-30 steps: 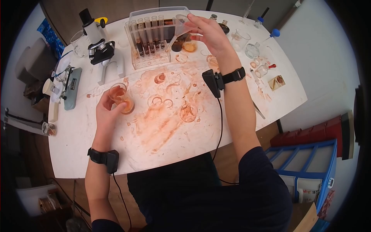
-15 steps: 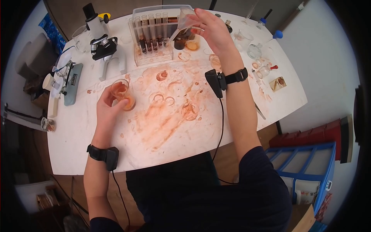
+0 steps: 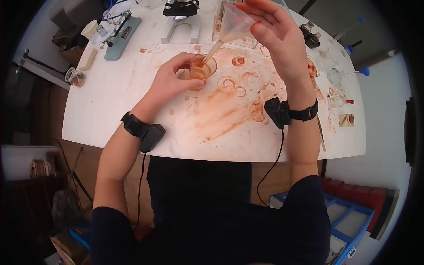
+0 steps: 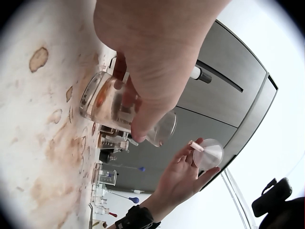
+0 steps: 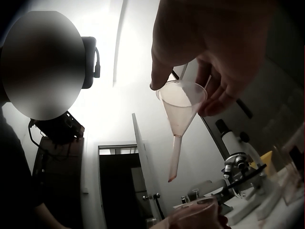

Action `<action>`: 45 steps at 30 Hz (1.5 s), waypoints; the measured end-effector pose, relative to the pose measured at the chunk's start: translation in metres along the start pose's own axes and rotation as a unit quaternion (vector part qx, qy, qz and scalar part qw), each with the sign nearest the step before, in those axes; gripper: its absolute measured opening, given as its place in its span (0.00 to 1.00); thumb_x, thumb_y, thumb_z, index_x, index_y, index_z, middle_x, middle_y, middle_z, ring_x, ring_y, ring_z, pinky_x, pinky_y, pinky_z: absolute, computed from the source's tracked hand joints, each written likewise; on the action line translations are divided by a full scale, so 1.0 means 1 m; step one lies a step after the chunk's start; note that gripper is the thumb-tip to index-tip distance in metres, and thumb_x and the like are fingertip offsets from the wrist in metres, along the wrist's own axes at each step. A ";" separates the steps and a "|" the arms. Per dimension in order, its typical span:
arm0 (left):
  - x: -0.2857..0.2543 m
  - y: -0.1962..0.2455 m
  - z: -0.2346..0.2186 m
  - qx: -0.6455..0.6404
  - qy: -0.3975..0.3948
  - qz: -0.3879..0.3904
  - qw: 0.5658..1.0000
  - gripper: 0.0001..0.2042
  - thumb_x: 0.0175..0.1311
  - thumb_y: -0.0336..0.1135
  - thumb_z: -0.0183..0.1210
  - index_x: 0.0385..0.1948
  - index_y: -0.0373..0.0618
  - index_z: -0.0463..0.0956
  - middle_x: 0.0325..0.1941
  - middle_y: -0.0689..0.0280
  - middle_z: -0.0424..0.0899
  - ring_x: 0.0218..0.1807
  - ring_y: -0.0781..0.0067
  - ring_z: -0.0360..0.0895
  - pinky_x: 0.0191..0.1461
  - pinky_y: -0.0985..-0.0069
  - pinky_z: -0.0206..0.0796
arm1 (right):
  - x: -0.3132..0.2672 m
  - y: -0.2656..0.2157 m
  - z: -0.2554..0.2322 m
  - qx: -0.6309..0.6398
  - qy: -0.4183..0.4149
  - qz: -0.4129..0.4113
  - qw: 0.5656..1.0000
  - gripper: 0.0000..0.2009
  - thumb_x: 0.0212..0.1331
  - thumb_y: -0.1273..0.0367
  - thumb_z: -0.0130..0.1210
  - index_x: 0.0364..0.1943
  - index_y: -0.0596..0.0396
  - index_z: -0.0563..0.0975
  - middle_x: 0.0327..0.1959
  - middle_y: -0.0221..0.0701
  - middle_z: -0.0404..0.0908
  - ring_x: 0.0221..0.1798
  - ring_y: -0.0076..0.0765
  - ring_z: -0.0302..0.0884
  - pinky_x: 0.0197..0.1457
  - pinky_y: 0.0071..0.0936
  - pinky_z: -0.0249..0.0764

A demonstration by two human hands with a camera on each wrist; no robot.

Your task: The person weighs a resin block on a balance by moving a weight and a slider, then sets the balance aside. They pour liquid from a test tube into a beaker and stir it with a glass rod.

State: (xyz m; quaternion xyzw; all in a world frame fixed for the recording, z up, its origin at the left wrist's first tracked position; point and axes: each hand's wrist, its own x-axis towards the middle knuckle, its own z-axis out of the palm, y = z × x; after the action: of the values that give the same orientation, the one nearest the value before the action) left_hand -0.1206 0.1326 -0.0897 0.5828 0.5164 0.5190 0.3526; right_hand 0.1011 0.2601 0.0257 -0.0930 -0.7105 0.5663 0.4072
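Head view: left hand has its grip clamped round one glass beaker, thumb on the side nearer the body, fingers curled round the far side. Orange-tinted liquid lies in the beaker. Right hand has its grip closed on one translucent plastic funnel, thumb and fingers at the wide rim; right wrist view shows the thumb on one side of that rim, fingers on the other.

Position: beaker upright, low over the stained tabletop; cannot tell whether its base touches. Funnel stem slants down toward the beaker's mouth; right wrist view shows the tip above the rim, not touching.

Count: one beaker, one funnel, one microscope, one balance, one small glass jar, two dark bottles. Two wrist-mounted cameras, one per arm.

Pose: left forearm angles up and inward from the near edge, hand low. Right forearm runs nearly straight away from the body, hand raised well above the beaker, palm turned toward the left hand.
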 end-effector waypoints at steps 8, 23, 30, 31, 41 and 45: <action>-0.001 0.000 0.001 -0.029 -0.013 0.028 0.999 0.27 0.50 0.31 0.74 0.56 0.40 0.79 0.53 0.68 0.82 0.57 0.74 0.78 0.64 0.75 0.67 | -0.005 0.005 0.018 -0.144 -0.053 -0.078 0.985 0.29 0.57 0.59 0.72 0.61 0.57 0.75 0.55 0.33 0.83 0.54 0.28 0.80 0.56 0.28 0.77; -0.002 -0.002 0.002 -0.068 0.003 0.066 0.995 0.27 0.47 0.26 0.74 0.53 0.44 0.79 0.58 0.65 0.79 0.64 0.69 0.73 0.71 0.71 0.59 | -0.011 -0.018 0.019 -0.297 -0.150 -0.176 0.926 0.33 0.45 0.67 0.78 0.60 0.52 0.77 0.59 0.31 0.81 0.56 0.31 0.82 0.58 0.28 0.78; -0.001 0.003 0.001 -0.059 0.011 0.075 0.995 0.26 0.49 0.27 0.74 0.54 0.44 0.79 0.60 0.66 0.79 0.65 0.70 0.73 0.71 0.71 0.60 | -0.010 -0.015 0.024 -0.325 -0.204 -0.212 0.899 0.34 0.46 0.67 0.77 0.61 0.53 0.76 0.63 0.33 0.79 0.59 0.37 0.81 0.60 0.32 0.77; -0.001 0.002 0.001 -0.053 0.015 0.071 0.996 0.27 0.49 0.28 0.74 0.55 0.43 0.79 0.60 0.66 0.79 0.65 0.71 0.73 0.70 0.71 0.61 | -0.010 -0.012 0.026 -0.336 -0.204 -0.215 0.894 0.33 0.46 0.67 0.76 0.60 0.53 0.77 0.62 0.33 0.79 0.59 0.39 0.80 0.60 0.33 0.78; -0.005 0.014 0.005 -0.067 0.007 -0.005 0.998 0.29 0.52 0.29 0.74 0.60 0.42 0.76 0.57 0.67 0.81 0.60 0.75 0.77 0.66 0.74 0.67 | -0.018 0.008 0.030 -0.389 -0.142 -0.178 0.892 0.29 0.54 0.64 0.71 0.61 0.53 0.76 0.64 0.35 0.78 0.64 0.44 0.76 0.62 0.36 0.76; -0.002 0.003 0.002 -0.069 0.015 0.017 0.997 0.30 0.52 0.29 0.74 0.60 0.40 0.75 0.58 0.65 0.82 0.60 0.74 0.77 0.67 0.71 0.67 | -0.005 0.004 0.005 -0.425 -0.046 -0.098 0.899 0.25 0.61 0.63 0.67 0.61 0.55 0.76 0.60 0.38 0.80 0.61 0.42 0.79 0.62 0.34 0.76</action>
State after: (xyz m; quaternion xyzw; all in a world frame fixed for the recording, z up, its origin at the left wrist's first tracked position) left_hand -0.1181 0.1305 -0.0880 0.5579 0.4751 0.5676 0.3754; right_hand 0.0996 0.2548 0.0200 -0.1606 -0.9071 0.1713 0.3492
